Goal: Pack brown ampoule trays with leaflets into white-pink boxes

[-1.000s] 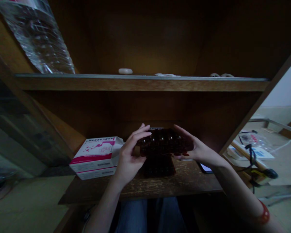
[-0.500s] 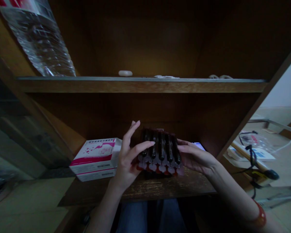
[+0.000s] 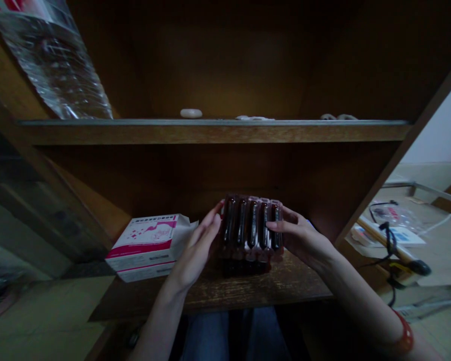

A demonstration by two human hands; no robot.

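Observation:
A clear plastic tray of vials [image 3: 253, 225] with dark brown liquid is tilted up between my hands, its row of vials facing me. My right hand [image 3: 304, 238] grips its right edge, thumb across the front and fingers behind. At the left edge, my left hand [image 3: 197, 250] steadies it between thumb and fingers; its fingertips are partly hidden. More dark vials [image 3: 246, 266] show just below the tray, above the worn wooden board. Left of my left hand lies a white and pink cardboard box [image 3: 146, 245], its right end flap standing open.
Above my hands runs a shelf edge [image 3: 225, 133] bearing a small white oval object [image 3: 191, 114] and other small pale pieces. A large clear bottle [image 3: 56, 65] stands upper left. Right of the cabinet is a pole with a black tip [image 3: 419, 267] and cords.
My left thumb has moved off the front of the tray to its left edge. The tray has turned more upright, and my right thumb now lies across its front.

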